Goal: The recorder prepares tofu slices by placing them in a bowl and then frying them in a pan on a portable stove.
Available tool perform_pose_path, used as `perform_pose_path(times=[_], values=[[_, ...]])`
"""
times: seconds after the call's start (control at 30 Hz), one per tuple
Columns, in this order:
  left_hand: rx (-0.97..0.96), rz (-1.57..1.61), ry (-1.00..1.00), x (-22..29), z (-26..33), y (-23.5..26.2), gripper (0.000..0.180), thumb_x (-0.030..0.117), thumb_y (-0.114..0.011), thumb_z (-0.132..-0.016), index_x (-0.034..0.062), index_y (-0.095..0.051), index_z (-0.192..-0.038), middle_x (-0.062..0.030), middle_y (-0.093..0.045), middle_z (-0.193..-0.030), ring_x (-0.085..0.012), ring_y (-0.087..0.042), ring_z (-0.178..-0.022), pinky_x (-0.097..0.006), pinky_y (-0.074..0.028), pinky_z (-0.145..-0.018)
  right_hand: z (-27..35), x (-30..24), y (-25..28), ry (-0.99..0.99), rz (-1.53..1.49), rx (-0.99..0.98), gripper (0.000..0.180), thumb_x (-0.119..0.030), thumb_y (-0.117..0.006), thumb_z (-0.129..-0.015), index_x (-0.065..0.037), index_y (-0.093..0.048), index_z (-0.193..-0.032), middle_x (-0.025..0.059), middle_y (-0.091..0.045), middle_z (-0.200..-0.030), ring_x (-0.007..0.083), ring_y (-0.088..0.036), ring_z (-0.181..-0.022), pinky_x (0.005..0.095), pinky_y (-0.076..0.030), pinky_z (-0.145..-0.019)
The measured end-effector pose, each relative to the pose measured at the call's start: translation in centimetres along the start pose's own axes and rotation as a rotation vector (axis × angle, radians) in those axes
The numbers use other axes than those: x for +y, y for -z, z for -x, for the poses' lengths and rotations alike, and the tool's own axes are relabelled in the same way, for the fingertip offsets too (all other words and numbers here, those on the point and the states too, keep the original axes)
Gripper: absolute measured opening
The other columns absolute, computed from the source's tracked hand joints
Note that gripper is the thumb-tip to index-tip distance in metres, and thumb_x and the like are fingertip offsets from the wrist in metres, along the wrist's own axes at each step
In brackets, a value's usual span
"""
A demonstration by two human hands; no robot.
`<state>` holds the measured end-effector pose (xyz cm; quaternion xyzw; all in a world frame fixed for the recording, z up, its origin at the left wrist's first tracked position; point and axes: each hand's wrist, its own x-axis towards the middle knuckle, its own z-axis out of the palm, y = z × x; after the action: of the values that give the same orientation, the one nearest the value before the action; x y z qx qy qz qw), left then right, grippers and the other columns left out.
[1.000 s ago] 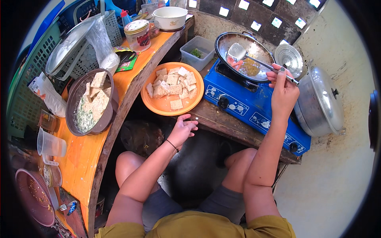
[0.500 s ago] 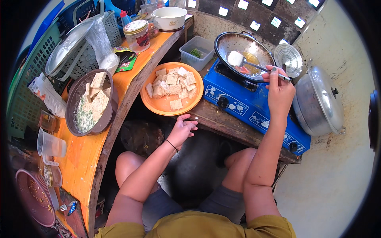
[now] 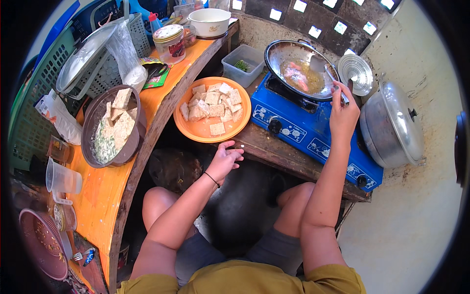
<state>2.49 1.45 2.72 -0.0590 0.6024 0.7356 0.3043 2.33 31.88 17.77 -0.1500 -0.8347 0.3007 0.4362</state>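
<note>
Frying pink pieces (image 3: 297, 74) seems in hand, likely needing turning next: right hand (image 3: 344, 111) pinching the spatula (image 3: 318, 63) at the wok (image 3: 278, 56) beyond it, left hand (image 3: 225, 159) loosely half-spread.

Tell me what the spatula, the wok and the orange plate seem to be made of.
The spatula looks like metal: smooth and grey, with a sheen on its handle. The wok is probably metal too, its dark, worn inner wall catching bright reflections. The orange plate seems to be plastic, evenly coloured and slightly glossy, though looks alone can't settle it.
</note>
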Motion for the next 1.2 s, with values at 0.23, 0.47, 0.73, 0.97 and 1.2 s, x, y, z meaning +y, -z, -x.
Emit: perform_pose_path(times=[0.23, 0.47, 0.73, 0.97, 1.2], values=[[0.004, -0.013, 0.008, 0.2, 0.1, -0.3, 0.055, 0.013, -0.061, -0.094, 0.0034, -0.033, -0.141, -0.0126, -0.062, -0.119, -0.0156, -0.062, -0.097, -0.028, -0.052, -0.076, -0.1, 2.1, -0.7, -0.114, -0.045, 0.085, 0.026, -0.02, -0.057, -0.1, -0.002, -0.073, -0.109, 0.0199, -0.072, -0.104, 0.0208, -0.072, -0.076, 0.032, -0.055, -0.069], [-0.001, -0.009, 0.002, -0.2, -0.2, -0.2, 0.056, 0.011, -0.06, -0.093, 0.0027, -0.033, -0.141, -0.0131, -0.062, -0.12, -0.0162, -0.062, -0.097, -0.029, -0.052, -0.076, 0.0, 1.2, -0.5, -0.231, -0.165, -0.012, 0.038, -0.028, -0.052, -0.104, 0.004, -0.07, -0.113, 0.0112, -0.074, -0.087, 0.0122, -0.07, -0.077, 0.0248, -0.054, -0.065], [0.018, -0.036, 0.023, 0.2, 0.1, -0.6, 0.051, 0.006, -0.049, -0.096, 0.0047, -0.031, -0.143, -0.0119, -0.062, -0.121, -0.0148, -0.061, -0.095, -0.028, -0.051, -0.076, 0.2, -0.7, 0.7, -0.171, -0.23, 0.009, 0.035, -0.024, -0.05, -0.104, 0.004, -0.07, -0.11, 0.0097, -0.073, -0.083, 0.0102, -0.067, -0.072, 0.0237, -0.054, -0.063], [0.0, -0.015, 0.0, 0.1, 0.1, -0.2, 0.053, 0.016, -0.06, -0.096, 0.0033, -0.033, -0.14, -0.013, -0.062, -0.12, -0.016, -0.062, -0.098, -0.029, -0.052, -0.078, 0.0, -0.4, 0.0, -0.089, -0.345, 0.103, 0.03, -0.02, -0.053, -0.103, 0.003, -0.071, -0.112, 0.0118, -0.074, -0.087, 0.012, -0.07, -0.078, 0.0246, -0.054, -0.063], [0.012, -0.022, 0.015, 0.3, 0.2, -0.3, 0.053, 0.01, -0.055, -0.095, 0.0044, -0.032, -0.142, -0.012, -0.062, -0.121, -0.0152, -0.061, -0.097, -0.028, -0.051, -0.077, 0.0, 2.7, -1.5, -0.068, -0.257, 0.128, 0.029, -0.017, -0.054, -0.102, 0.002, -0.068, -0.118, 0.0141, -0.074, -0.095, 0.0143, -0.071, -0.086, 0.0259, -0.056, -0.068]])
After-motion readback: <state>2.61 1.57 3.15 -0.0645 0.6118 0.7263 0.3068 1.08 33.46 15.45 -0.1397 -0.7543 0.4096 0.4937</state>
